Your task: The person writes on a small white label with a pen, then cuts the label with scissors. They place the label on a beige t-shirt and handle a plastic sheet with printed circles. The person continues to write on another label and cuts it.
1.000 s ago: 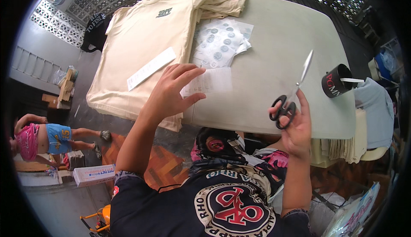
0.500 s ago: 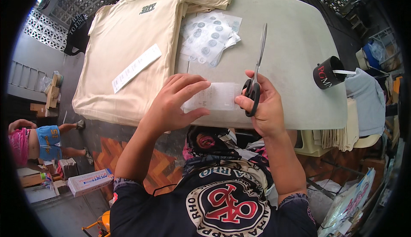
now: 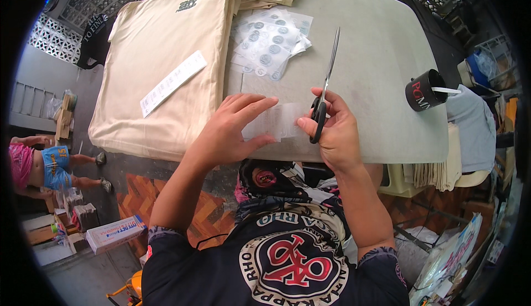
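A small stack of translucent film pieces (image 3: 286, 119) is between my hands, near the table's front edge. My left hand (image 3: 229, 126) grips it from the left, fingers curved at the far edge and thumb at the near edge. My right hand (image 3: 337, 132) holds black-handled scissors (image 3: 331, 65) with the blades pointing away from me and looking closed. The right thumb tip is by the film's right end, which is blurred. Beyond lies a loose pile of clear sheets with round grey prints (image 3: 271, 43). A white printed strip (image 3: 174, 84) rests on a cream T-shirt (image 3: 160, 40).
The shirt covers the left of the pale table (image 3: 381, 46). A black mug (image 3: 425, 91) with a white stick in it stands at the right edge. Folded cloths (image 3: 470, 129) sit beside the table. A long box (image 3: 116, 234) is at lower left; another person (image 3: 50, 165) is at far left.
My right hand and the scissors have shifted slightly left and nearer to me. The film's right end has moved and blurred. My left hand stays at the film's left end.
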Available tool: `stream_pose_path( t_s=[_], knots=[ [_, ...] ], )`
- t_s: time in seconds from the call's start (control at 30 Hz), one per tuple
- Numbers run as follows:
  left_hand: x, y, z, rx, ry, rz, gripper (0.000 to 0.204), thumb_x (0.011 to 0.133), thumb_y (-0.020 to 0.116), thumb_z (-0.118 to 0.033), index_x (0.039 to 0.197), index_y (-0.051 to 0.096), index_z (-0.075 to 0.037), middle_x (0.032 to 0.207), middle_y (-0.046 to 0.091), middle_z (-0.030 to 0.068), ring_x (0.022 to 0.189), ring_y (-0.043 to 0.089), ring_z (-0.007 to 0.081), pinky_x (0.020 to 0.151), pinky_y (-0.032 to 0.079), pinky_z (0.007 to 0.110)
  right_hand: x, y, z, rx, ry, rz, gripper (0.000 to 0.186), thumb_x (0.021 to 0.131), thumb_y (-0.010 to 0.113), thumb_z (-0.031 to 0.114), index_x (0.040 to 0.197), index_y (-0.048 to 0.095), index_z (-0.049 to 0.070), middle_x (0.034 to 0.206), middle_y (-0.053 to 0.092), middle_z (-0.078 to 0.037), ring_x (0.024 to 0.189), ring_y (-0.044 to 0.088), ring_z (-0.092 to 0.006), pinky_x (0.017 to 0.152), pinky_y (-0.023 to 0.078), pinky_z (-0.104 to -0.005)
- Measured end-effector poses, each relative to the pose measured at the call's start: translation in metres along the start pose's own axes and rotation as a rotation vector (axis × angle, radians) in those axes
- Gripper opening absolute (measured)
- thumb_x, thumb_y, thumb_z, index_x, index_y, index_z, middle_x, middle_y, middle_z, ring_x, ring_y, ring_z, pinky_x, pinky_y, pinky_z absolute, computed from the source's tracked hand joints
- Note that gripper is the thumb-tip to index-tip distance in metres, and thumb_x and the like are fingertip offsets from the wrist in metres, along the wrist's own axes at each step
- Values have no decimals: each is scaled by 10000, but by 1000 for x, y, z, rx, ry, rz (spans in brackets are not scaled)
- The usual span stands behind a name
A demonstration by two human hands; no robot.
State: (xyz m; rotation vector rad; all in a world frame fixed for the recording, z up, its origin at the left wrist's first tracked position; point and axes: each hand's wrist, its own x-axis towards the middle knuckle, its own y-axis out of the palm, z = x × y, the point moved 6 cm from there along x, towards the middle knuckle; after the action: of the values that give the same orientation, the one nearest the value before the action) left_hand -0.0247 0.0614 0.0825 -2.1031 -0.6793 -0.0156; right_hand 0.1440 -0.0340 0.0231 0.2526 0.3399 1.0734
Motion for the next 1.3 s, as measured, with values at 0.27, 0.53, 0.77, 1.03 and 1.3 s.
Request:
stream_pose_path(
  t_s=[0.27, 0.53, 0.77, 1.03, 1.3],
  knots=[
    [1, 7, 2, -26, -77, -8, 764, 656, 895, -197, 1348, 592, -85, 1227, 634, 135, 1149, 584, 335, 1002, 469, 428, 3, -11, 5, -118, -59, -97, 594, 794, 785, -53, 1331, 538, 1, 940, 584, -47, 836, 669, -121, 704, 551, -225],
    [2, -16, 18, -123, -142, -54, 849, 562, 940, -108, 1333, 593, -36, 1155, 681, 123, 1088, 652, 245, 981, 504, 366, 6, -16, 8, -241, -99, -133, 568, 796, 780, -59, 1313, 555, 9, 877, 580, -22, 762, 646, -85, 638, 514, -217],
    [-11, -44, 33, -39, -194, -43, 806, 587, 928, -100, 1326, 611, -62, 1153, 683, 122, 1096, 650, 256, 982, 495, 368, 8, -27, 13, -338, -167, -184, 563, 791, 773, -68, 1305, 557, 10, 871, 577, -24, 734, 637, -89, 620, 510, -227],
    [-16, -93, 7, 132, -176, -237, 805, 583, 936, -184, 1303, 620, -7, 1175, 689, 139, 1103, 659, 261, 953, 510, 385, -14, -11, 57, -1034, -847, -292, 579, 771, 848, 11, 1283, 578, 2, 944, 612, -46, 835, 628, -92, 701, 519, -223],
    [23, 12, -60, 225, 294, -85, 797, 554, 893, -134, 1303, 625, -77, 1199, 632, 122, 1026, 612, 323, 889, 494, 434, -46, -51, 30, 81, 40, -126, 655, 827, 833, 89, 1390, 514, -5, 901, 707, -93, 791, 675, -145, 747, 566, -261]
  ],
)
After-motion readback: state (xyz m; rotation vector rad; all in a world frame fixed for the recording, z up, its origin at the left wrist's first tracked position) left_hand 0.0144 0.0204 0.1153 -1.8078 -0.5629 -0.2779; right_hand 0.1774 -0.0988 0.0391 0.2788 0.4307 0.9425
